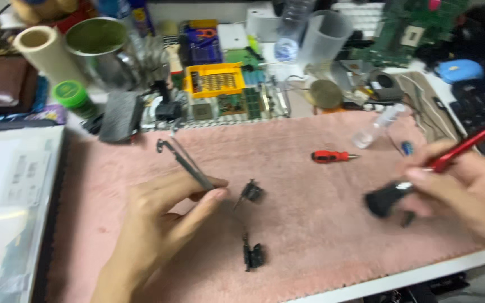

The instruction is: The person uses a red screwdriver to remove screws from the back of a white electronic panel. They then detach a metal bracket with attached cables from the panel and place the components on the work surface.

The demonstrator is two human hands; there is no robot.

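My left hand [155, 224] pinches a thin grey metal strip [183, 160] that slants up to the left over the pink mat [287, 143]. Just right of its fingertips lies a small black part [252, 192], joined by a thin wire to a second black part [253, 256] nearer me. My right hand [470, 193] grips a red-handled brush [467, 145]; its black bristle head [384, 199] hovers blurred over the mat's right side. A small red-handled screwdriver [332, 156] lies on the mat between the hands.
A white flat panel [12, 207] lies at the left. Behind the mat stand a yellow bit tray [215, 80], a metal cup [97, 40], a paper roll [45, 51], a green-capped jar [74, 96], a clear small bottle [378, 125] and circuit boards [416, 28]. The table edge [399, 278] runs at bottom right.
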